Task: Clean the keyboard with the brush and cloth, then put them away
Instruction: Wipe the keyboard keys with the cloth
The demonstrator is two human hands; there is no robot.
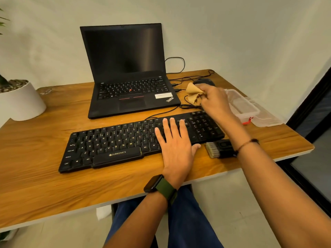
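Your right hand (215,99) grips the cloth (193,93); left hand (176,140) flat, splayed on keyboard (111,147). Brush (220,148) lies on bench; wiping and stowing remain.

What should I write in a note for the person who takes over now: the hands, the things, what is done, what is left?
Left hand: open, flat on the right part of the keyboard, steadying it.
Right hand: holds the cloth, raised behind the keyboard.
Brush: lies on the table, at the keyboard's right end.
Clear box stands open at the right.
Done: cannot tell whether brushing is finished.
Left: wipe the keyboard, then put brush and cloth away.
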